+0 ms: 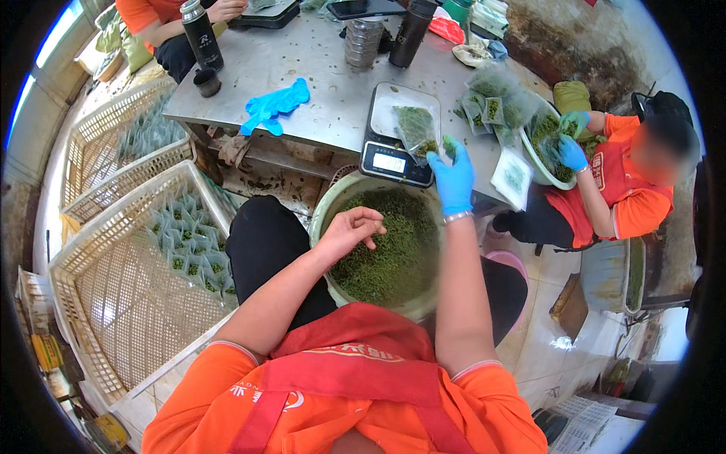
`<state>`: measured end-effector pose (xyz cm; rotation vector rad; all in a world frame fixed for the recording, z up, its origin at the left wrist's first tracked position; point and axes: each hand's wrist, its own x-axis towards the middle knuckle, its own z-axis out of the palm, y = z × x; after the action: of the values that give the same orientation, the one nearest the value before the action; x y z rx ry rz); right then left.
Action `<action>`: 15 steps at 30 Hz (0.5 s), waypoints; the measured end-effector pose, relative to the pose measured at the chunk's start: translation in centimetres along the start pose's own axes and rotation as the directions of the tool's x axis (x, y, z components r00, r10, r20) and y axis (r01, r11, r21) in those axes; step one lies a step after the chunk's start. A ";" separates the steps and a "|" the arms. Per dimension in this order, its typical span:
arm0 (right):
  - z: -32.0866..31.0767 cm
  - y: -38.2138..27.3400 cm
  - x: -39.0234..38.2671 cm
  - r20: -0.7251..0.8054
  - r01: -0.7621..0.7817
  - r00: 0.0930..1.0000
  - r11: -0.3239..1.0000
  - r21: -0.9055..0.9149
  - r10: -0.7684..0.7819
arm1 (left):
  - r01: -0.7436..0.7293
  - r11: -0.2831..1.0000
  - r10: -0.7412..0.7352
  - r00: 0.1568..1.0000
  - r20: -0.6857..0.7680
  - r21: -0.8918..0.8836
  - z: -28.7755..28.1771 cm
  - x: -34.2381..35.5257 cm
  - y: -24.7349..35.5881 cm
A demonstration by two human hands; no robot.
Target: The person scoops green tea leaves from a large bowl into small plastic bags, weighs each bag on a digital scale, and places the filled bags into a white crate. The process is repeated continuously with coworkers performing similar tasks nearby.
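My left hand (pixel 357 227), bare, hangs with loosely bent fingers over a large basin (pixel 319 208) of small green leafy bits (pixel 382 265), holding nothing visible. My right hand (pixel 452 181), in a blue glove with green-stained fingertips, reaches to the right edge of the digital scale (pixel 395 165), thumb and fingers apart, the thumb at a clear bag (pixel 414 125) of green contents lying on the scale's plate. Right of the scale are more filled bags (pixel 491 106) and a white tray (pixel 510 180) on the steel table (pixel 325 98).
Two co-workers (pixel 620 181), (pixel 147 23) sit right and back left; the right one works over a bowl (pixel 563 178). The table holds a crumpled blue glove (pixel 276 102), flasks (pixel 198 41) and a phone (pixel 363 9). Plastic crates (pixel 98 303) with bags stand on the left floor.
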<state>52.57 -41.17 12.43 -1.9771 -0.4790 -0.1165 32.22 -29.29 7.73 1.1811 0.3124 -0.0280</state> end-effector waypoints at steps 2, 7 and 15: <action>1.3 -0.4 1.0 -0.103 0.044 0.993 0.984 -0.170 -0.062 | -0.003 1.000 0.003 1.000 -0.003 0.003 -0.1 0.0 -0.1; 2.7 -2.7 2.8 -0.084 0.049 0.991 0.869 -0.493 -0.104 | -0.006 1.000 0.007 0.999 -0.037 0.011 -0.5 0.0 -0.1; -0.6 -0.2 -5.6 0.003 -0.062 0.998 0.993 0.099 0.062 | -0.020 1.000 0.020 0.999 -0.036 0.001 -0.2 0.1 -0.1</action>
<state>47.44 -43.21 11.19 -1.8923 -0.4152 -0.0530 32.30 -29.18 7.54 1.1868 0.3318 0.0104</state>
